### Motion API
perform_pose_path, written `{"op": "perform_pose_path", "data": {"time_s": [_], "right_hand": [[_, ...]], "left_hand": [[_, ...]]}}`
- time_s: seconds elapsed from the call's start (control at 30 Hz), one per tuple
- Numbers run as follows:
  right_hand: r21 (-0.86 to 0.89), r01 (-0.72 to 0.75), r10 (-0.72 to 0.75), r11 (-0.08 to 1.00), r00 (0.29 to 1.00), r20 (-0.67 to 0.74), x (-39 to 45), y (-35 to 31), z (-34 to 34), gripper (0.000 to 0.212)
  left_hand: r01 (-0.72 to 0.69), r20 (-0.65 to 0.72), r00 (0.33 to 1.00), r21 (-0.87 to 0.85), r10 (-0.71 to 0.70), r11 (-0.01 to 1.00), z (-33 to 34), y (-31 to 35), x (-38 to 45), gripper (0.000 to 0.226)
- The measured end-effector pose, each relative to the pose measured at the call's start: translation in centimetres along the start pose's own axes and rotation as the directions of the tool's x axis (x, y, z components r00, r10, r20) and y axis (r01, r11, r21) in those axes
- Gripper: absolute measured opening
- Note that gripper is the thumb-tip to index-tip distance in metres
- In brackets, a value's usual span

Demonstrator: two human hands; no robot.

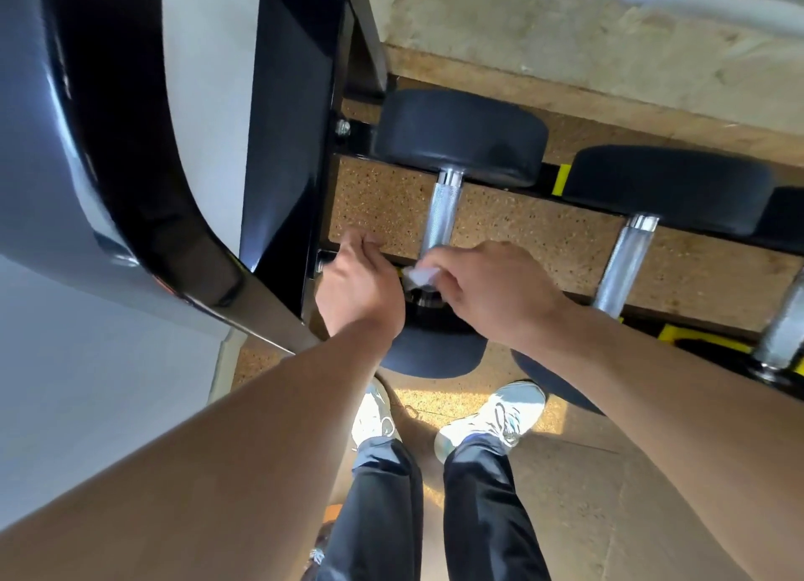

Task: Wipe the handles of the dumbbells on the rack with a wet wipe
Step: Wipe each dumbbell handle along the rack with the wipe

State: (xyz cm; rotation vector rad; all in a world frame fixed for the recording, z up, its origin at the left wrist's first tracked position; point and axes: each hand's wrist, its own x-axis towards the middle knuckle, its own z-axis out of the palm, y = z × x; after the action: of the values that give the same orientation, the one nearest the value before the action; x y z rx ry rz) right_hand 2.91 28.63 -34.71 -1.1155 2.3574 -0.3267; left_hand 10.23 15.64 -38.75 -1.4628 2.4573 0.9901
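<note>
We look down at our two hands working close together at the near end of the leftmost dumbbell's handle on the rack. Our right hand pinches a crumpled white wet wipe against the knurled bar's lower end. Our left hand, fingers curled, sits just beside it; whether it grips anything we cannot tell. A second dumbbell handle lies beyond our right hand.

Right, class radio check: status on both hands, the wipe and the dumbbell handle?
Right hand pinching wet wipe at near end of leftmost dumbbell handle. Left hand on rack rail beside it, grip unclear. Nothing blocking the handle.
</note>
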Motion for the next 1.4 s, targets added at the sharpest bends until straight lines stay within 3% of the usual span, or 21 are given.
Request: {"op": "perform_pose_path", "data": {"time_s": [0.07, 0.13, 0.2, 0.27, 0.37, 0.43, 0.53, 0.57, 0.63, 0.7, 0.83, 0.9, 0.97, 1.03, 1.1, 1.23, 1.3, 1.4], "right_hand": [[-0.056, -0.027, 0.007, 0.998, 0.942, -0.335, 1.7, 0.3, -0.2, 0.035], [-0.184, -0.093, -0.002, 0.979, 0.887, -0.461, 3.7, 1.2, 0.4, 0.042], [-0.308, -0.115, 0.009, 0.945, 0.946, -0.325, 4.7, 1.8, 0.9, 0.046], [-0.340, 0.008, -0.034, 0.940, 0.997, -0.071, 4.1, 1.7, 1.1, 0.040], [-0.228, 0.172, -0.114, 0.958, 0.962, 0.249, 3.1, -0.1, 0.5, 0.021], [-0.265, 0.169, -0.115, 0.949, 0.972, 0.205, 3.7, -0.6, 0.1, 0.022], [-0.399, 0.004, -0.075, 0.917, 0.984, -0.161, 5.4, 0.6, -0.3, 0.038], [-0.434, -0.030, -0.067, 0.901, 0.976, -0.207, 5.7, 0.9, -0.3, 0.040], [-0.447, -0.048, -0.033, 0.893, 0.985, -0.170, 5.5, 1.1, 0.2, 0.044], [-0.323, -0.056, 0.029, 0.945, 0.996, -0.088, 4.2, 0.6, 0.6, 0.044], [-0.103, 0.078, -0.056, 0.992, 0.978, 0.200, 1.5, -1.1, 0.9, 0.033], [-0.074, 0.082, -0.065, 0.994, 0.974, 0.217, 1.9, -0.4, 0.8, 0.033], [-0.202, 0.111, -0.116, 0.973, 0.993, -0.012, 3.4, 0.7, 0.2, 0.043], [-0.253, 0.107, -0.180, 0.962, 0.942, -0.283, 4.5, 2.0, -0.3, 0.050], [-0.342, 0.085, -0.208, 0.936, 0.916, -0.342, 5.0, 3.3, 0.3, 0.048], [-0.338, 0.066, -0.147, 0.939, 0.964, -0.220, 4.1, 4.3, 2.0, 0.057], [-0.307, 0.130, -0.181, 0.943, 0.973, -0.145, 3.5, 4.2, 2.0, 0.057], [-0.221, 0.247, -0.228, 0.943, 0.968, 0.110, 2.6, 3.5, 1.6, 0.058]], "left_hand": [[-0.009, 0.019, 1.000, 0.003, 0.009, 1.000, 0.0, 0.1, -0.1, 0.026], [-0.014, 0.030, 0.999, 0.013, 0.013, 1.000, -0.1, 0.1, -0.1, 0.026], [-0.028, 0.035, 0.999, 0.019, 0.028, 0.999, -0.1, -0.1, 0.1, 0.026], [-0.051, 0.061, 0.997, 0.014, 0.050, 0.999, 0.1, -0.1, 0.1, 0.025], [-0.067, 0.078, 0.995, 0.017, 0.066, 0.998, -0.1, -0.1, 0.2, 0.025], [-0.068, 0.077, 0.995, 0.016, 0.066, 0.998, -0.1, -0.1, 0.1, 0.024], [-0.051, 0.073, 0.996, 0.012, 0.050, 0.999, -0.2, 0.0, 0.1, 0.025], [-0.044, 0.072, 0.996, 0.009, 0.044, 0.999, -0.2, 0.0, 0.1, 0.026], [-0.037, 0.083, 0.996, 0.008, 0.037, 0.999, -0.1, 0.1, 0.2, 0.026], [-0.041, 0.091, 0.995, 0.007, 0.040, 0.999, -0.2, 0.1, 0.2, 0.025], [-0.057, 0.107, 0.993, 0.029, 0.053, 0.998, -0.2, 0.0, 0.3, 0.024], [-0.056, 0.105, 0.993, 0.022, 0.054, 0.998, -0.2, -0.1, 0.2, 0.024], [-0.066, 0.095, 0.993, 0.013, 0.064, 0.998, -0.1, 0.0, 0.3, 0.024], [-0.081, 0.090, 0.993, 0.015, 0.079, 0.997, -0.1, -0.1, 0.2, 0.024], [-0.087, 0.112, 0.990, 0.039, 0.083, 0.995, -0.2, -0.1, 0.2, 0.024], [-0.121, 0.213, 0.972, 0.111, 0.095, 0.986, -0.2, 0.1, 0.1, 0.021], [-0.135, 0.258, 0.961, 0.111, 0.103, 0.985, -0.4, 0.2, 0.6, 0.022], [-0.146, 0.301, 0.948, 0.113, 0.106, 0.983, -0.4, 0.2, 0.8, 0.027]]}}
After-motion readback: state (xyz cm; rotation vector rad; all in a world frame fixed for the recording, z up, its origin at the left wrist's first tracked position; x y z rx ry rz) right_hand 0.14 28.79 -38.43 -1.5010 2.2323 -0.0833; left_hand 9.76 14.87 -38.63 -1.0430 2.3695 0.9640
